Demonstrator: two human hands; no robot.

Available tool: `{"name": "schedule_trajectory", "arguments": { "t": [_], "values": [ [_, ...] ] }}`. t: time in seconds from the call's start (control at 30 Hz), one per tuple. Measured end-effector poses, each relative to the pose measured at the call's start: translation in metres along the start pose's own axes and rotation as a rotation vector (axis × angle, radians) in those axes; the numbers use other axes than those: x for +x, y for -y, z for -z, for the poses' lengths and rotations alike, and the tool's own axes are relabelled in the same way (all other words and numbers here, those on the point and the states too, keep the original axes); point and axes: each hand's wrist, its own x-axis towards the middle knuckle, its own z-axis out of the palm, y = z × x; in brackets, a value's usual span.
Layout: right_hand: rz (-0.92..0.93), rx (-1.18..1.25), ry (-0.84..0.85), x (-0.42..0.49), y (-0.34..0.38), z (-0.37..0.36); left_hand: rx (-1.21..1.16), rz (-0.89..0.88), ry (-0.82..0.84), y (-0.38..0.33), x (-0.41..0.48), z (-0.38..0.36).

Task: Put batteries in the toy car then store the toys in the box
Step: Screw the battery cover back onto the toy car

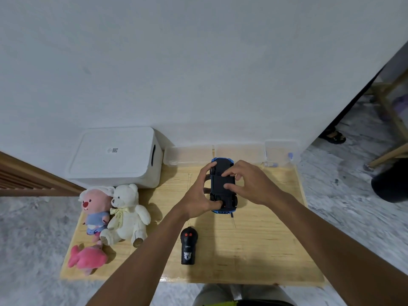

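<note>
Low wooden table [254, 250] fills mid-frame; left hand [199, 200] grips the upturned toy car [222, 186], right hand [249, 184] fingertips pressing its underside.

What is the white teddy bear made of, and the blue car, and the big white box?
The white teddy bear looks like soft plush fabric: its surface is fuzzy and its limbs flop. The blue car, held upside down, seems hard plastic, with a smooth, dark, matte underside and glossy blue edges. The big white box also looks like plastic, smooth with rounded moulded corners, though that is only a guess from its look.
</note>
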Motion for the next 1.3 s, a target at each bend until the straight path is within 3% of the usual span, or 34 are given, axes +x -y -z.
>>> {"name": "schedule_trajectory", "arguments": {
  "t": [0.23,0.47,0.6,0.63,0.73,0.8,1.03,1.3],
  "values": [
    [-0.076,0.049,-0.155,0.003,0.004,-0.007,-0.036,-0.012,-0.002,-0.002,-0.002,-0.005],
    [-0.135,0.122,-0.143,0.005,0.007,-0.006,-0.037,-0.012,-0.018,0.001,-0.004,-0.004],
    [-0.325,0.372,-0.415,0.007,0.004,-0.012,-0.042,0.016,-0.058,0.004,-0.002,0.005],
    [-0.396,0.326,-0.39,0.007,-0.004,-0.017,-0.045,0.028,-0.067,0.006,-0.003,0.009],
    [-0.601,0.053,0.01,0.005,-0.029,-0.044,-0.043,0.061,-0.084,0.014,-0.006,0.019],
    [-0.666,-0.045,0.164,0.002,-0.037,-0.065,-0.045,0.074,-0.089,0.018,-0.008,0.022],
    [-0.72,-0.078,0.1,-0.008,-0.05,-0.111,-0.053,0.07,-0.102,0.018,-0.013,0.027],
    [-0.775,0.038,0.069,-0.01,-0.054,-0.068,-0.047,0.064,-0.08,0.008,-0.013,0.031]
  ]
}}
